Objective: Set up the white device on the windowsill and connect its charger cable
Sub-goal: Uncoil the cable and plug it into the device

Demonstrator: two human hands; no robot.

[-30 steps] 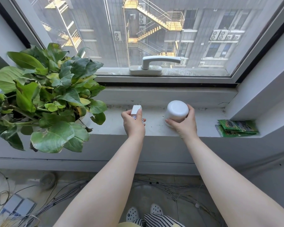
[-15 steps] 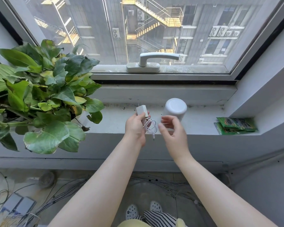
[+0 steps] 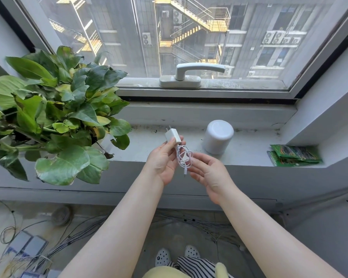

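The white cylindrical device stands upright on the grey windowsill, untouched. My left hand holds a white charger plug with its prongs pointing up and away. A coiled white cable hangs from the plug, its small connector end dangling between my hands. My right hand is palm up with fingers spread, fingertips against the cable coil, a short way in front of the device.
A leafy green potted plant fills the left of the sill. Green packets lie at the sill's right end. A window handle sits above. Loose wires cover the floor below.
My right hand let go of the device and came down to the cable. My left hand drew the plug back from the sill toward me, and the cable coil now hangs free.
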